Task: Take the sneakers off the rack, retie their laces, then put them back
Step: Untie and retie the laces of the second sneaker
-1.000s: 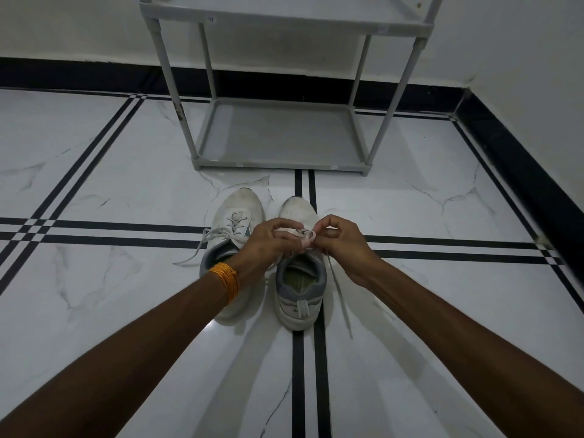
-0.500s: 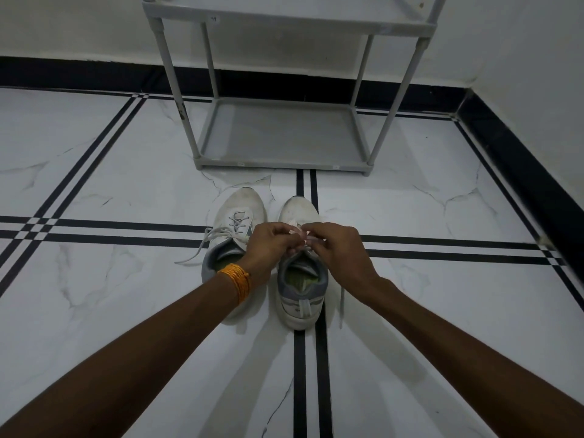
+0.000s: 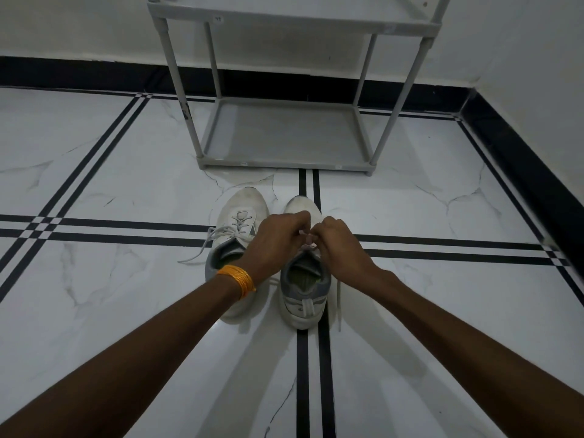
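Observation:
Two white sneakers with grey collars stand side by side on the marble floor, toes toward the rack. The left sneaker (image 3: pixel 240 216) has loose laces trailing off to its left. Over the tongue of the right sneaker (image 3: pixel 304 292) my left hand (image 3: pixel 278 240) and my right hand (image 3: pixel 339 245) meet, both pinching its white lace (image 3: pixel 308 241). The hands hide most of the lacing. One lace end hangs down the shoe's right side. The grey shoe rack (image 3: pixel 284 159) stands just beyond, with its bottom shelf bare.
The rack stands against a white wall with a black skirting (image 3: pixel 79 74). A second wall with black skirting (image 3: pixel 521 159) runs along the right. Black double stripes cross the white floor. An orange bangle (image 3: pixel 238 278) sits on my left wrist.
Both hands have drawn closer together over the right sneaker's tongue, working the lace between the fingertips. The sneakers have stayed in place.

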The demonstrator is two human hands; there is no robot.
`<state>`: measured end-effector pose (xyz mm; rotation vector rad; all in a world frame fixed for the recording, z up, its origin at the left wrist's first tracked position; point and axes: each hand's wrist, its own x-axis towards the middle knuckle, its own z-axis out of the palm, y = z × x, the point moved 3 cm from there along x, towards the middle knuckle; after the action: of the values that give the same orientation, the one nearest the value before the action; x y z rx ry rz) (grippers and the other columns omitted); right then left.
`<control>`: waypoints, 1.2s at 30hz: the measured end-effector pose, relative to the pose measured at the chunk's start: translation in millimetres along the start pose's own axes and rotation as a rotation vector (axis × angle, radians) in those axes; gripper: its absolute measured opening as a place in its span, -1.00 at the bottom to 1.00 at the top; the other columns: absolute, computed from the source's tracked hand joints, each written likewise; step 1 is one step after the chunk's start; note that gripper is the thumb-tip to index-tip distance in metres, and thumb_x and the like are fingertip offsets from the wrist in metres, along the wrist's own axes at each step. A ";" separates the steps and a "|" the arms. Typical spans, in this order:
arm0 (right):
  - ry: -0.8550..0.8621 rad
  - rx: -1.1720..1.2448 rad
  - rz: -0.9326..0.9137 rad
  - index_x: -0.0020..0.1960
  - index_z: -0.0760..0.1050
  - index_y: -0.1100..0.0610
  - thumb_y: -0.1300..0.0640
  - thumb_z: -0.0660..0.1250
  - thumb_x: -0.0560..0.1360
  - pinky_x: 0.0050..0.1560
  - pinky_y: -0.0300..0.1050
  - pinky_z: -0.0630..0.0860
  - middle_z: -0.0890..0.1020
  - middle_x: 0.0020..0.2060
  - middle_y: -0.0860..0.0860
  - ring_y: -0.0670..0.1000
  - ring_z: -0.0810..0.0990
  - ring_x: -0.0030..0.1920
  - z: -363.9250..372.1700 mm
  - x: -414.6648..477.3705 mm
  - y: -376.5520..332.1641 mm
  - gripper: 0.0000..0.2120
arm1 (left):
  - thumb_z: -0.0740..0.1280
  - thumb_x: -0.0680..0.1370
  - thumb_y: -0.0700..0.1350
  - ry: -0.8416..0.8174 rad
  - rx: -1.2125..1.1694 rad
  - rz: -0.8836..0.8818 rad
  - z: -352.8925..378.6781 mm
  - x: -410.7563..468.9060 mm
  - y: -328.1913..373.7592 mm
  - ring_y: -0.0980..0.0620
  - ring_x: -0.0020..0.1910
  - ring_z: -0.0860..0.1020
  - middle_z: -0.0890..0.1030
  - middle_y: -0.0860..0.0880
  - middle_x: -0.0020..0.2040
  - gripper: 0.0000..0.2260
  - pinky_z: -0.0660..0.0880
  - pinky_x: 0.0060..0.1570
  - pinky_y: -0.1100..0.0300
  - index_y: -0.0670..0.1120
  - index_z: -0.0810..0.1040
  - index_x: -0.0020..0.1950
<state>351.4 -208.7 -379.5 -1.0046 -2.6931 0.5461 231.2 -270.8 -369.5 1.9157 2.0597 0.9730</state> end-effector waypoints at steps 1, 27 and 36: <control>-0.033 0.030 0.006 0.07 0.56 0.22 0.18 0.29 0.56 -0.04 -0.12 0.38 0.55 -0.01 0.16 0.12 0.48 0.04 -1.8 1.3 1.2 -0.85 | 0.38 0.51 -0.16 -0.008 0.011 0.025 0.7 0.0 -0.8 -0.04 -0.27 0.58 0.65 -0.07 -0.25 -0.96 0.53 -0.24 0.06 -0.09 0.54 -0.09; 0.214 -0.191 -0.272 0.03 0.56 0.13 0.02 0.41 0.44 -0.06 -0.01 0.43 0.61 -0.05 0.09 0.12 0.51 -0.03 -26.4 -18.3 -1.6 -0.75 | 0.33 0.55 -0.17 -0.336 -0.625 -0.541 -0.2 2.5 -12.3 0.07 -0.19 0.53 0.65 -0.01 -0.21 -0.85 0.42 -0.19 0.26 -0.17 0.70 -0.05; 0.178 0.010 -0.166 -0.17 0.54 0.14 0.08 0.40 0.49 -0.22 -0.13 0.35 0.60 -0.27 0.01 0.02 0.47 -0.22 -32.2 -6.1 0.3 -0.86 | 0.47 0.46 -0.13 -0.141 -0.665 -0.594 -6.8 2.8 -21.3 0.09 -0.35 0.56 0.65 -0.08 -0.31 -0.86 0.49 -0.33 0.28 -0.21 0.70 -0.14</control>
<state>366.5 -204.0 -350.8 -0.7779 -2.5817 0.4168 209.4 -269.7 -375.3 0.9391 1.7395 1.1210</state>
